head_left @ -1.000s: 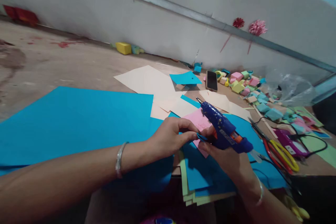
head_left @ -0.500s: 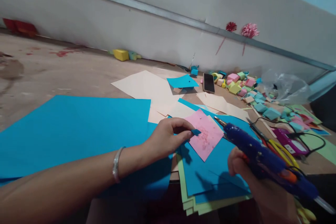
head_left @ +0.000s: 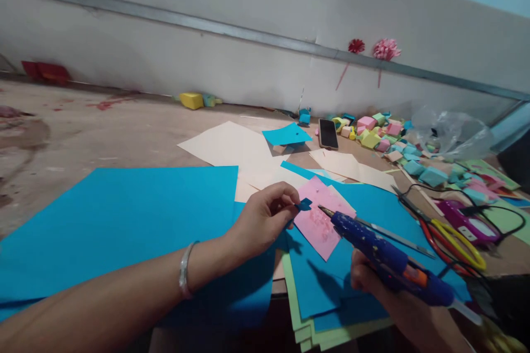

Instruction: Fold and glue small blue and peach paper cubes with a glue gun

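Note:
A small folded piece of blue paper (head_left: 305,204) is pinched between the thumb and fingers of my left hand (head_left: 265,216). My right hand (head_left: 375,278) grips a dark blue glue gun (head_left: 385,253) with a clear glue stick poking out of its back. The gun's metal nozzle points left, just short of the blue piece. Beneath both lies a pink paper square (head_left: 321,231) spotted with glue, resting on blue sheets (head_left: 314,292).
Large blue sheets (head_left: 136,220) cover the left side. Scissors (head_left: 455,242), a metal blade tool (head_left: 401,240) and a purple power strip (head_left: 467,223) with cables lie at the right. Behind are a phone (head_left: 328,134), many small paper boxes (head_left: 372,138) and a plastic bag (head_left: 455,132).
My right hand has brought the glue gun leftward, its nozzle now nearer the blue piece. My left hand has turned that piece slightly, showing more of its folded shape.

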Demonstrator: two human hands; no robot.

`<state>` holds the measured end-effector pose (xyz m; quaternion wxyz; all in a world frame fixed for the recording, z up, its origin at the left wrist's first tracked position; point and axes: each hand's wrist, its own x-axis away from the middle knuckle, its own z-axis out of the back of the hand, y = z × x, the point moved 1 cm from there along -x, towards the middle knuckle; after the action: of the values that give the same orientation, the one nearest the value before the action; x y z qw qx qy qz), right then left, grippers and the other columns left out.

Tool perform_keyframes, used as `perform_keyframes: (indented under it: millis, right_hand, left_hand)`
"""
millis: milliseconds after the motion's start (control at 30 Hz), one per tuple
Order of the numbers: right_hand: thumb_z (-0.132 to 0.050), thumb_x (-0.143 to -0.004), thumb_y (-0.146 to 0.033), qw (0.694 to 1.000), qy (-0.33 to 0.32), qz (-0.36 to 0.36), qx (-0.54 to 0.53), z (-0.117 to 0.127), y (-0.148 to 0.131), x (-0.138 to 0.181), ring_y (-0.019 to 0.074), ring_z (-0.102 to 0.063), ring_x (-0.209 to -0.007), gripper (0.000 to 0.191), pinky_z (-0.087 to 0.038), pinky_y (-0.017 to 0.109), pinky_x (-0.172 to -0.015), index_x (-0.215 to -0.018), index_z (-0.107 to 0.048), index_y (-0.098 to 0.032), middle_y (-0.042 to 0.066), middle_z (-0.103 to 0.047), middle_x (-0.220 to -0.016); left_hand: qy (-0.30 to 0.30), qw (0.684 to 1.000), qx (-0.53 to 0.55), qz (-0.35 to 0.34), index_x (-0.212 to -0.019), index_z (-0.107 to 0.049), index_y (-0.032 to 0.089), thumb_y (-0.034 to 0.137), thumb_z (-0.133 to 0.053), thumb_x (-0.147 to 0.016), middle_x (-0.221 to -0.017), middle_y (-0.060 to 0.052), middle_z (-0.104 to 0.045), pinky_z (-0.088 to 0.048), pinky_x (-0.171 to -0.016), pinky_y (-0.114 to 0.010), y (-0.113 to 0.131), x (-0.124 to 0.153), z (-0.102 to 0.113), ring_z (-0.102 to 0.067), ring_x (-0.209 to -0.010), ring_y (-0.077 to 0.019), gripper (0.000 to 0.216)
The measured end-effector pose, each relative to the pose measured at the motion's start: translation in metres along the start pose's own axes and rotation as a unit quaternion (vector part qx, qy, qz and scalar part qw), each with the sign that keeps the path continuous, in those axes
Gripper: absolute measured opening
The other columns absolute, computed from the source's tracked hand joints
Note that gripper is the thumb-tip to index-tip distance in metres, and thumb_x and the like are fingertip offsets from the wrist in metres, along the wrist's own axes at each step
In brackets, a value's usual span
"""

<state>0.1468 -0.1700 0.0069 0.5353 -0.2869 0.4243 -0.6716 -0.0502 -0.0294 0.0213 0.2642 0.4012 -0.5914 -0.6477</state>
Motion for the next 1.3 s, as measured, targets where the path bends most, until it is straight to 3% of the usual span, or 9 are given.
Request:
perform_keyframes:
  millis: [200,367,500,900,1300]
  right_hand:
    - [-0.059,-0.086,-0.047,0.993,0.024,0.085,0.076,-0.002,-0.005,-0.004,0.0137,-0.05,-0.054,0.029,-0.042,0.025,-0.048,-0.071,-0.057,-0.022,-0.001,-0.053,-0.063]
    - [-0.062,-0.086,-0.038,0.964,-0.007,0.211,0.162,0.0,-0.004,-0.01,0.0116,-0.048,-0.048,0.027,-0.039,0.022,-0.042,-0.067,-0.052,-0.022,-0.003,-0.052,-0.059]
    - [-0.061,-0.088,-0.035,0.946,-0.013,0.257,0.195,-0.001,-0.009,-0.011,0.0103,-0.048,-0.047,0.027,-0.039,0.02,-0.043,-0.067,-0.05,-0.022,-0.003,-0.051,-0.059]
    - [-0.062,-0.087,-0.034,0.943,-0.022,0.251,0.217,-0.005,-0.013,-0.012,0.0099,-0.047,-0.046,0.028,-0.037,0.02,-0.043,-0.066,-0.048,-0.022,-0.004,-0.05,-0.058]
    - [-0.062,-0.087,-0.037,0.946,-0.005,0.227,0.234,0.0,-0.009,-0.012,0.0103,-0.045,-0.047,0.03,-0.036,0.022,-0.043,-0.064,-0.049,-0.022,-0.003,-0.049,-0.058]
  left_hand:
    - [-0.005,1.0,-0.024,0.007,-0.07,-0.053,0.016,0.009,-0.055,-0.074,-0.065,0.003,-0.051,-0.045,-0.052,-0.022,-0.001,-0.002,0.001,-0.054,-0.055,-0.0086,0.008]
    - [-0.001,0.996,-0.092,-0.015,-0.07,-0.054,0.016,0.004,-0.049,-0.069,-0.065,0.002,-0.054,-0.045,-0.051,-0.022,-0.004,0.0,0.002,-0.056,-0.056,-0.01,0.013]
    - [0.005,0.991,-0.129,-0.031,-0.072,-0.055,0.017,0.004,-0.048,-0.069,-0.065,0.002,-0.056,-0.044,-0.051,-0.022,-0.006,0.002,0.003,-0.056,-0.057,-0.0101,0.015]
    - [0.004,0.978,-0.19,-0.082,-0.07,-0.057,0.017,0.001,-0.047,-0.068,-0.07,-0.001,-0.059,-0.045,-0.056,-0.023,0.001,0.003,0.003,-0.055,-0.062,-0.0113,0.019]
    - [-0.004,0.98,-0.184,-0.078,-0.07,-0.058,0.017,0.0,-0.046,-0.066,-0.07,-0.001,-0.059,-0.046,-0.055,-0.023,0.001,0.005,0.003,-0.056,-0.062,-0.0109,0.021]
